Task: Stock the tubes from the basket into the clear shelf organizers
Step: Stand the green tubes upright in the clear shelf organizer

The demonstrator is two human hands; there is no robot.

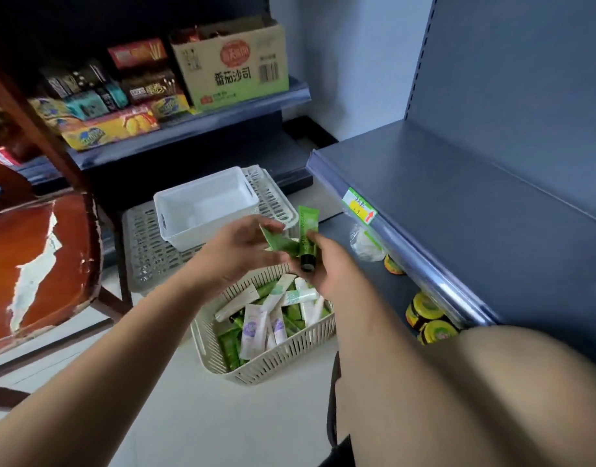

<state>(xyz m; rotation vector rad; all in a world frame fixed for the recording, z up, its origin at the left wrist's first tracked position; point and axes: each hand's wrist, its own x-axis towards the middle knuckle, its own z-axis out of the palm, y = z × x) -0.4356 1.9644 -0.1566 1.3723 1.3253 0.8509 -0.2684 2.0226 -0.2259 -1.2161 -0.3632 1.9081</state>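
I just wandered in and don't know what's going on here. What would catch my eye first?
Most striking are the two hands at the centre: the right hand holds an upright green tube, cap down, while the left hand pinches a second green tube. Directly below them sits a slotted basket heaped with green and white tubes. Behind the hands stands an empty white bin.
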